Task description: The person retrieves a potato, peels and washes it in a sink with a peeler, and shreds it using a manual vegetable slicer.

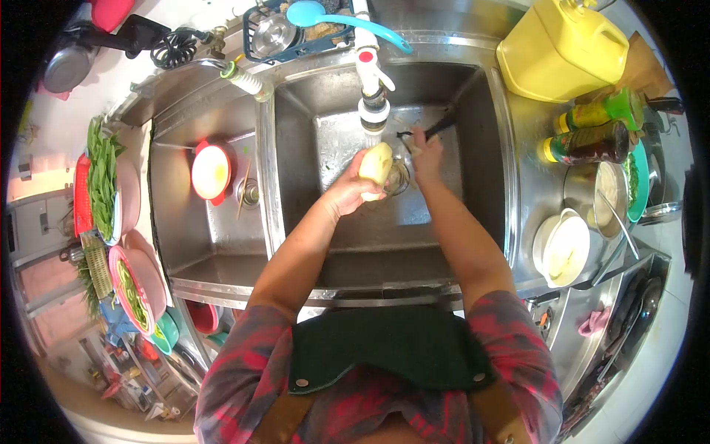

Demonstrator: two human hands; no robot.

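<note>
My left hand [349,186] is closed around a peeled, pale yellow potato [376,164], just below the tap's spout [373,112] in the right sink basin [347,263]. To its right, my right hand [427,154] is low over the basin floor. Its fingers are closed on a slim black-handled tool [444,123], whose working end is too small to make out. The sink drain [399,177] lies between the hands, partly hidden by the left hand and potato. Small scraps lie on the basin floor.
A red-rimmed bowl [211,172] sits in the left basin. Leafy greens [103,166] and a pink bowl of cut vegetables [133,296] stand at left. On the right counter are a yellow jug [566,55], bottles [588,143] and a white pot [562,248]. A blue ladle [314,15] lies behind the sink.
</note>
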